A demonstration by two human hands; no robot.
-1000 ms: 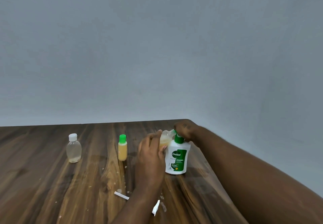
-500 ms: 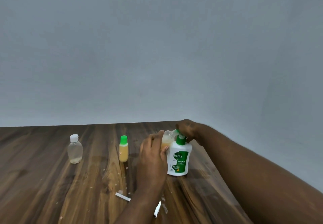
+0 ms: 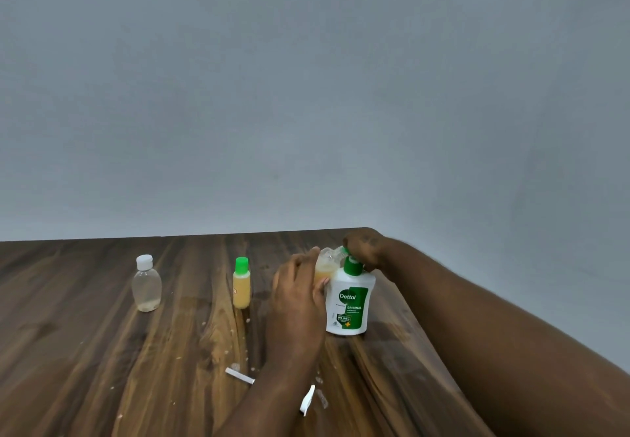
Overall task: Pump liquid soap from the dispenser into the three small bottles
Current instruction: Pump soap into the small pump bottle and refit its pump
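— What have I got on the far left?

— A clear bottle (image 3: pixel 147 286) with a white cap, upright on the table (image 3: pixel 85 351), with a little pale liquid at the bottom. Nothing touches it.

— Next over?

— A slim bottle (image 3: pixel 241 285) with a green cap, upright, filled with yellow-orange soap nearly to the neck. It stands well apart from the clear one and nearer to my left hand.

— And the left hand (image 3: pixel 297 303)?

— I see it from the back, fingers curled around the third bottle (image 3: pixel 324 264), gripping it. That bottle is open-topped, clear, with orange soap in its lower part, and it sits pressed against the dispenser's left shoulder, its mouth up by the pump spout.

— The dispenser (image 3: pixel 349 300)?

— White, green label, green pump collar, upright on the table just right of my left hand, near the table's right edge.

— Right hand (image 3: pixel 366 247)?

— It sits on top of the pump head, fingers bent down over it, closed on the pump. I can't tell whether soap is flowing; the spout is hidden.

— Anything nearer to me?

— Two white paper scraps (image 3: pixel 239 375) and crumbs on the wood by my left forearm.
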